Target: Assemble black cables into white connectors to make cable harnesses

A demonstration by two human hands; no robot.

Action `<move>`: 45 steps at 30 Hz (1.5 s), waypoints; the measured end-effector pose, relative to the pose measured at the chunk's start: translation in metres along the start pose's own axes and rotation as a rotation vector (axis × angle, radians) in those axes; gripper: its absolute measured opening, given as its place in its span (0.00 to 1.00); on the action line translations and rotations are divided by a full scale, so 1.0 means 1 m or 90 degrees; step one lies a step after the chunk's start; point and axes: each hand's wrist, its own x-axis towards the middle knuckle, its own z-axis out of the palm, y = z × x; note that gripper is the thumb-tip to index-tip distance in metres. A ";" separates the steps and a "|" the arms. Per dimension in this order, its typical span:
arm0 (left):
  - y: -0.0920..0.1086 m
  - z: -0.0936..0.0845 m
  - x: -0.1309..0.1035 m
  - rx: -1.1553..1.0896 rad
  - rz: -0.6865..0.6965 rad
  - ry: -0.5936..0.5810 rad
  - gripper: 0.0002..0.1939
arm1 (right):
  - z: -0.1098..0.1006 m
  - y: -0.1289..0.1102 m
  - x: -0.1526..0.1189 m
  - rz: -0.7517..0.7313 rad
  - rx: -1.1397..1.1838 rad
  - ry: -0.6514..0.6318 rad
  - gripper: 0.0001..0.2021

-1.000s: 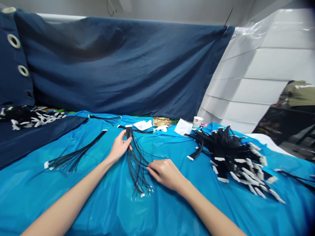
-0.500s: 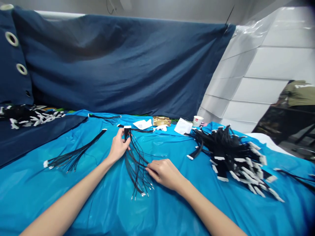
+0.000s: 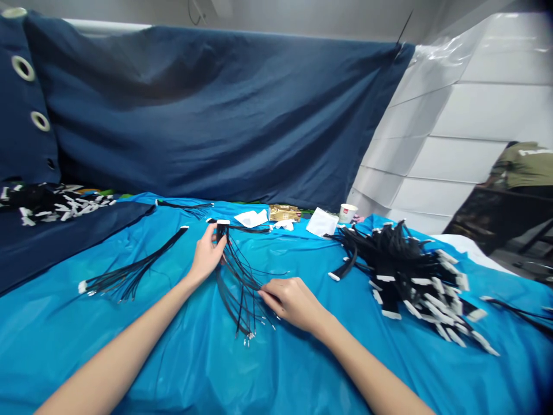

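Black wire bundle held at the middle of the blue-covered table, white connector toward the far edge, loose ends toward the near edge. Just below the connector it is pinched between thumb and fingers of the left hand; farther down, some strands are pinched by thumb and forefinger of the right hand. A cable pile is heaped toward the right edge — paper cup set near the far edge.
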 end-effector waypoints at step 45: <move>0.009 0.000 0.002 -0.140 -0.111 -0.030 0.11 | -0.002 -0.001 0.000 0.011 -0.040 -0.026 0.16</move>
